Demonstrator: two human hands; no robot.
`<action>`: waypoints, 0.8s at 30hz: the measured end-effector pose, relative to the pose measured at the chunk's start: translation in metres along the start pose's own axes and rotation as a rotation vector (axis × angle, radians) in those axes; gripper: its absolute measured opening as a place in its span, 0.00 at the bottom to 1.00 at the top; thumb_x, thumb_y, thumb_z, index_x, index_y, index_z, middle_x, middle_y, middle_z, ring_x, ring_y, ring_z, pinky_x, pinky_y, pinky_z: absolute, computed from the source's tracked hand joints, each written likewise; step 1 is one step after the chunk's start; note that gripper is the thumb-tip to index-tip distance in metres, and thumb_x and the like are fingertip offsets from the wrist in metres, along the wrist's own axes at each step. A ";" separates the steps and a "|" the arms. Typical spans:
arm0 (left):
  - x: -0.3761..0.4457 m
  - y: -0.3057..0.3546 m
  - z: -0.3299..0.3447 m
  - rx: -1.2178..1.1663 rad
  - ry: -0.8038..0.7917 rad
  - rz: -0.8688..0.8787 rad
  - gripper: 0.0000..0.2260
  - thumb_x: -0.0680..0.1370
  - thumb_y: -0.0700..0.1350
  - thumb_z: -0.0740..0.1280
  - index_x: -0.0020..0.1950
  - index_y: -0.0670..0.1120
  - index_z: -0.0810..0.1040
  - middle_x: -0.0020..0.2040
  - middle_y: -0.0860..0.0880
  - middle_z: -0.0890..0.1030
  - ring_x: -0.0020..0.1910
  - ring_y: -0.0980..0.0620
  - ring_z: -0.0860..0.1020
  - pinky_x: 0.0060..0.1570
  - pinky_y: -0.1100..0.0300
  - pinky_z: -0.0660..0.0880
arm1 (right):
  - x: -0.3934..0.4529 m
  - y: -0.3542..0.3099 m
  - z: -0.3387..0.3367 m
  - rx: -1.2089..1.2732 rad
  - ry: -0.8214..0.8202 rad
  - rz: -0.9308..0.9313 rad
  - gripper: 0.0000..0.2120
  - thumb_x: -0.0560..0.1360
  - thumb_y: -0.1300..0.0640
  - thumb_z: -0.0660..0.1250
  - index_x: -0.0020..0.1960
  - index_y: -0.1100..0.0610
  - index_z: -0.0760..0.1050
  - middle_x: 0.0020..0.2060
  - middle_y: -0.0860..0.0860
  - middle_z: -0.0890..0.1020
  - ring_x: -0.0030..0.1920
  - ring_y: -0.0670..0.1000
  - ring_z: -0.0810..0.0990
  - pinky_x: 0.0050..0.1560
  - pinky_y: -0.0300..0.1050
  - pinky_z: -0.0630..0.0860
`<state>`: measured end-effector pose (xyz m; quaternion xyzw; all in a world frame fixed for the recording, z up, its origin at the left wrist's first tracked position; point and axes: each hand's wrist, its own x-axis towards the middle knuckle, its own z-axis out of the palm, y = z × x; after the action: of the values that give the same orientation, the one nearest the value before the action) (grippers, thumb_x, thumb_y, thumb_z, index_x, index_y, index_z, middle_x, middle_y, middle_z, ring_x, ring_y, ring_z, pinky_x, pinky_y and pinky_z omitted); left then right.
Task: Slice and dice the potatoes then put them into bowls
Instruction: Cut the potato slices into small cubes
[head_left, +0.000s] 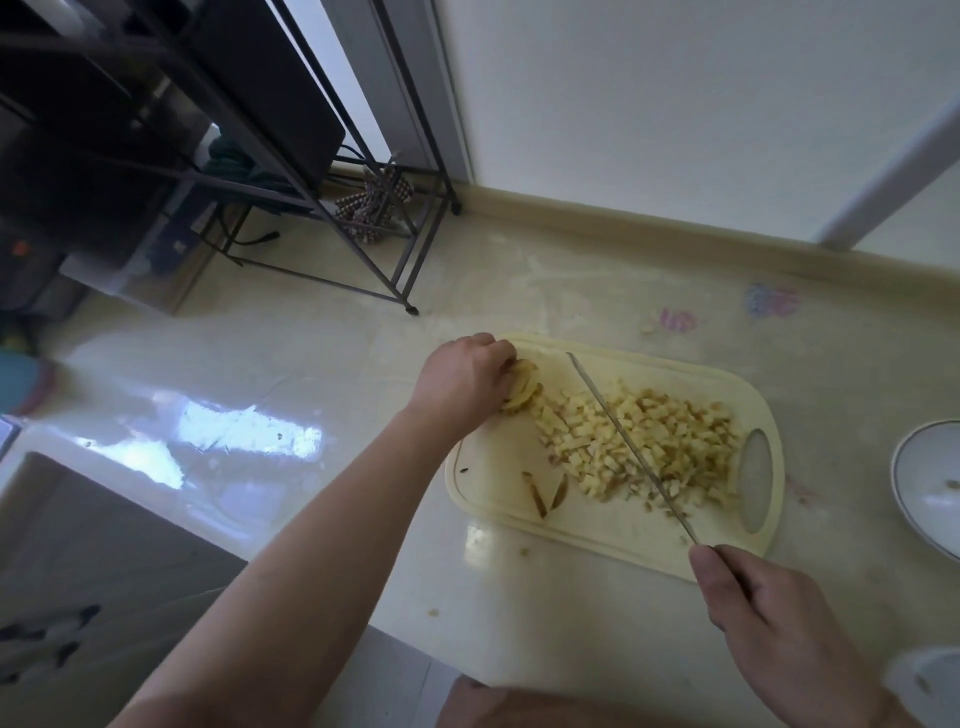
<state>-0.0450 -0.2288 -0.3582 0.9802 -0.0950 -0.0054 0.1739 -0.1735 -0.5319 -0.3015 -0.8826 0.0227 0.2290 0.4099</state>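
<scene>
Two hands in frame. My left hand (465, 382), centre of frame, has its fingers curled over a stack of potato slices (522, 391) at the upper-left end of the cutting board (498, 467), pinning it down. My right hand (769, 608), lower right, grips the knife handle, thumb along the top; the handle itself is hidden in the fist. Knife (631, 447) blade runs diagonally from lower right up toward centre, lying across the heap of diced potato (670, 447); can't tell if the edge is touching the pieces or just above them.

Diced heap covers the right half of the board, up against the oval handle cutout. Few brown-edged potato strips (545, 491) lie apart on the board's lower-left area. Board sits on a glossy cream table (311, 395).

One white bowl (924, 483) at the right edge of frame, just beside the board, partly cut off; it has a dark rim line and a small speck inside. Second bowl rim (930, 675) at the lower right corner, blurred.

Black metal rack (208, 130) fills the upper left.
</scene>
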 end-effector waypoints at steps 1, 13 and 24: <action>0.001 0.001 -0.001 0.007 -0.001 0.007 0.08 0.79 0.44 0.69 0.54 0.41 0.84 0.43 0.43 0.81 0.39 0.39 0.79 0.36 0.51 0.76 | 0.000 0.000 -0.001 -0.005 0.000 0.000 0.38 0.63 0.17 0.45 0.35 0.52 0.69 0.28 0.60 0.73 0.23 0.44 0.66 0.31 0.46 0.68; -0.023 -0.005 0.004 -0.065 0.274 0.138 0.07 0.77 0.44 0.71 0.48 0.41 0.86 0.48 0.45 0.82 0.42 0.43 0.78 0.39 0.50 0.77 | 0.002 0.003 -0.004 -0.017 -0.006 0.008 0.38 0.63 0.17 0.45 0.36 0.52 0.68 0.23 0.52 0.69 0.24 0.43 0.64 0.31 0.45 0.67; -0.114 -0.004 0.025 -0.262 0.278 0.100 0.07 0.77 0.42 0.70 0.46 0.40 0.86 0.44 0.46 0.84 0.43 0.48 0.81 0.43 0.56 0.79 | 0.001 0.003 -0.004 -0.012 -0.013 -0.009 0.37 0.64 0.18 0.46 0.35 0.53 0.67 0.23 0.52 0.69 0.24 0.43 0.64 0.30 0.45 0.67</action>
<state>-0.1576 -0.2123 -0.3853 0.9344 -0.1173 0.1264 0.3117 -0.1716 -0.5365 -0.3025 -0.8837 0.0147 0.2328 0.4057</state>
